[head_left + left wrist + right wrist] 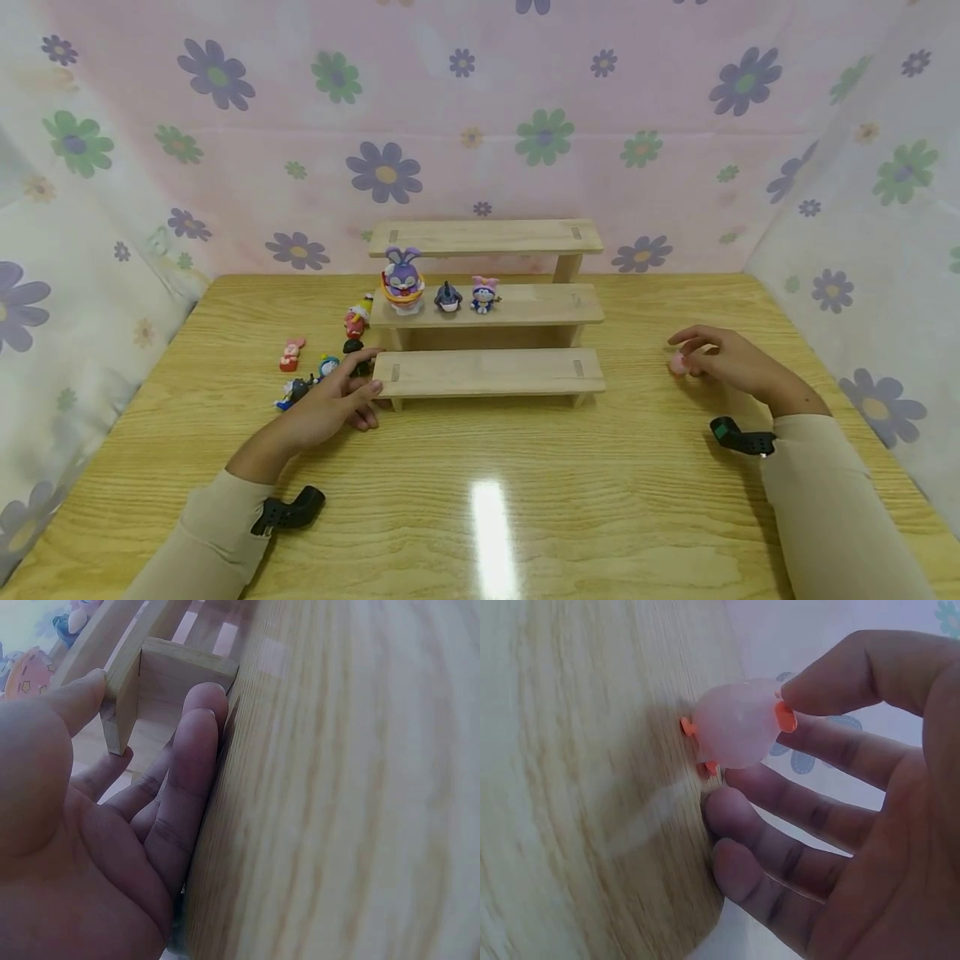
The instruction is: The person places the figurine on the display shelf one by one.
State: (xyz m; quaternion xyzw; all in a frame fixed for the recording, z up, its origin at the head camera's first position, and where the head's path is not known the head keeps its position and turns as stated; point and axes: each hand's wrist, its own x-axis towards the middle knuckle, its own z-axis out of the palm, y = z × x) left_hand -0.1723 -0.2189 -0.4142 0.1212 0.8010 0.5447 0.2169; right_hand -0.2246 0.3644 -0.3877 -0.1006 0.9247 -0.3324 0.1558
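A three-tier wooden stand [487, 372] sits on the table. My left hand [321, 410] holds the left end of its lowest step; in the left wrist view the thumb and a finger lie on either side of the board's end [122, 712], the other fingers down by the tabletop. Off to the stand's right, my right hand [731, 363] pinches a small pink duck figure [735, 724] between thumb and index finger. The duck has a round body, orange feet and an orange beak, its feet close to the wood surface. The other right fingers are loosely bent near the table.
On the middle step are a purple rabbit figure [403, 282], a grey donkey figure [448, 297] and a pink-hatted figure [483, 295]. Several figures, including a pink-and-red one [292, 355], stand left of the stand around my left hand. Floral cloth [465, 100] encloses the table.
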